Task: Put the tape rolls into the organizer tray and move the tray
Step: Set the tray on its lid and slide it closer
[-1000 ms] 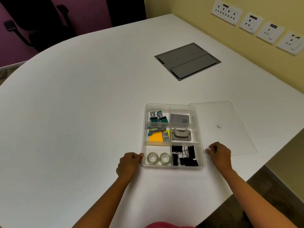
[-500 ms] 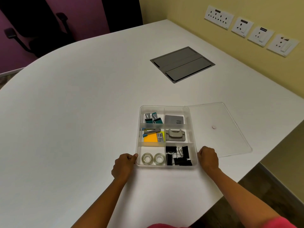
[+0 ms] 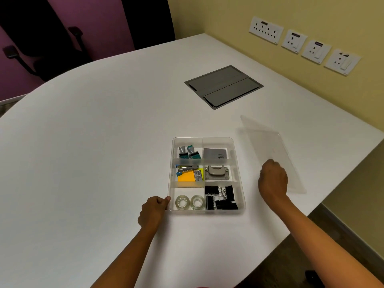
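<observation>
Since both tape rolls (image 3: 189, 202) already lie side by side in the near-left compartment of the organizer tray (image 3: 239, 163), loading looks done — moving the tray seems what's left. Left hand (image 3: 153, 210) pinches its near-left corner; right hand (image 3: 272, 181) is curled on the tilted clear lid (image 3: 268, 142), just right of the tray

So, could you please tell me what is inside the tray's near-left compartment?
Two clear tape rolls lie flat, side by side, in the organizer tray. The left hand holds the tray's edge beside them; nothing covers them.
</observation>
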`<state>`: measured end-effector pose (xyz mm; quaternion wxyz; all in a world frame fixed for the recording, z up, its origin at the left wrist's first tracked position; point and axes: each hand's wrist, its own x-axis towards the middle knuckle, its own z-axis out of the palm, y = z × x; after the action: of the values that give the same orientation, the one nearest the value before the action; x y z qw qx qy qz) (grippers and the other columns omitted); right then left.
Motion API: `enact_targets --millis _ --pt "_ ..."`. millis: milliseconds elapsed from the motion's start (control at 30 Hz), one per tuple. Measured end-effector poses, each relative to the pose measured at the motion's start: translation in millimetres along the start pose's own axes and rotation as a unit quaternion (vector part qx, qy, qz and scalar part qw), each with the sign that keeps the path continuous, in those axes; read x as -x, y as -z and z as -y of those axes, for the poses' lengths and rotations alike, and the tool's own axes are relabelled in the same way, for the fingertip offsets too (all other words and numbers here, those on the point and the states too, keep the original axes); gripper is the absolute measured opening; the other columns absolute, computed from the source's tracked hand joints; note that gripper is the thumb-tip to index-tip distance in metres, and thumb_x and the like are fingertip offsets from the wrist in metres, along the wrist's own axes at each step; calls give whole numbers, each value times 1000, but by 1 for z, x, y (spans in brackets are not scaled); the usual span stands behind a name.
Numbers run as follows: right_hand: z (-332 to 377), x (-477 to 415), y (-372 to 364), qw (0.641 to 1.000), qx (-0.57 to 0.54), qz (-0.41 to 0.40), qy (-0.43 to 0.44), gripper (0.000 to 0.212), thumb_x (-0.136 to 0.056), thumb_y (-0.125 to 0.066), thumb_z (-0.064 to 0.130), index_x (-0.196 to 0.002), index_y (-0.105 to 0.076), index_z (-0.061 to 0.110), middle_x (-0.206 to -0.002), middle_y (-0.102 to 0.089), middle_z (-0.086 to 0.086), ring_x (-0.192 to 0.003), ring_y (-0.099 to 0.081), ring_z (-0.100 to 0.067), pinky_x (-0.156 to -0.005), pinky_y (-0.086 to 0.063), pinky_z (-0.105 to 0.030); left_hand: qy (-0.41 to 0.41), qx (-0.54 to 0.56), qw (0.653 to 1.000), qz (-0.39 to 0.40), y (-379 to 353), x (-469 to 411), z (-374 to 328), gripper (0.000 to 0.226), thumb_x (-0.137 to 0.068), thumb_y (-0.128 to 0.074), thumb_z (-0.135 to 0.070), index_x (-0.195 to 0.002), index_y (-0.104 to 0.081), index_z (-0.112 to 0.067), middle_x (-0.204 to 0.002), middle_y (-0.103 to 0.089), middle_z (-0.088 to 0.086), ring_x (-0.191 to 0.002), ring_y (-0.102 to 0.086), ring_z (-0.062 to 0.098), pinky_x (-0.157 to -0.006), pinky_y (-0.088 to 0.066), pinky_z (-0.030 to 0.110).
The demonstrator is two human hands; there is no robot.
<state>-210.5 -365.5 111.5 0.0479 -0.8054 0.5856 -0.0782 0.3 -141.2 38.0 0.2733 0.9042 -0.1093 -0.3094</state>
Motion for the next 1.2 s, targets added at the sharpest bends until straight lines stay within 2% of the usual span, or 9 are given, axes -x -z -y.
enact_targets --millis 167,300,400,533,700,833,1033,1100,1200 --pt "12 3 48 981 -117 -152 1 6 -90 -56 -4 -91 -61 -7 -88 -65 -28 -78 -63 -39 -63 -39 -30 -2 -5 1000 -3 -1 -1 0 38 -88 -55 -49 -70 -66 -17 -79 -69 7 -79 -63 26 -71 -42 31" --pt "31 31 66 951 -202 -226 67 7 -91 -56 0 -96 -60 -2 -90 -65 -21 -78 -61 -32 -65 -47 -36 -6 -12 1000 -15 -3 -1 1 36 -89 -55 -47 -75 -66 -15 -84 -70 5 -77 -59 24 -70 -41 31" --pt "44 46 73 918 -310 -236 75 6 -91 -55 2 -93 -57 7 -85 -60 -6 -72 -54 -17 -62 -40 -20 -19 -2 1000 -8 -6 -1 1 33 -91 -53 -42 -87 -66 -12 -92 -71 8 -85 -62 26 -74 -43 33" --pt "53 53 73 865 -476 -160 1 15 -92 -55 6 -86 -55 20 -72 -55 8 -65 -51 1 -61 -40 -3 -57 41 997 11 -8 -1 2 24 -94 -51 -31 -104 -59 -11 -102 -70 12 -96 -63 30 -74 -41 29" --pt "51 58 44 760 -639 28 -113 30 -96 -45 2 -74 -54 20 -63 -47 3 -55 -41 -12 -58 -38 -22 -57 116 992 18 -6 5 9 27 -100 -34 -17 -110 -57 -9 -94 -68 9 -87 -61 28 -75 -46 34" --pt "37 60 11 699 -675 126 -201 34 -97 -38 -3 -69 -50 11 -60 -40 -4 -49 -40 -10 -53 -30 -25 19 206 977 54 1 7 10 33 -101 -28 -18 -109 -58 -7 -97 -68 10 -60 -50 20 -54 -38 26" --pt "7 57 -28 636 -662 200 -342 43 -90 -28 -18 -60 -44 9 -61 -35 -8 -52 -29 -18 -51 -22 -29 72 277 948 140 14 4 14 41 -102 -30 -32 -94 -64 -12 -100 -67 6 -57 -43 17 -52 -29 25" --pt "0 57 -35 638 -648 209 -360 45 -87 -27 -22 -58 -44 7 -60 -34 -9 -52 -29 -17 -50 -21 -29 68 265 951 142 15 3 15 38 -100 -36 -35 -91 -65 -14 -97 -68 2 -59 -43 17 -53 -30 25" --pt "-7 57 -41 686 -597 216 -355 36 -93 -36 -14 -64 -51 2 -60 -37 -10 -53 -32 -17 -51 -28 -28 56 242 959 137 13 0 15 33 -96 -46 -37 -95 -66 -10 -90 -66 0 -60 -44 17 -54 -33 24"
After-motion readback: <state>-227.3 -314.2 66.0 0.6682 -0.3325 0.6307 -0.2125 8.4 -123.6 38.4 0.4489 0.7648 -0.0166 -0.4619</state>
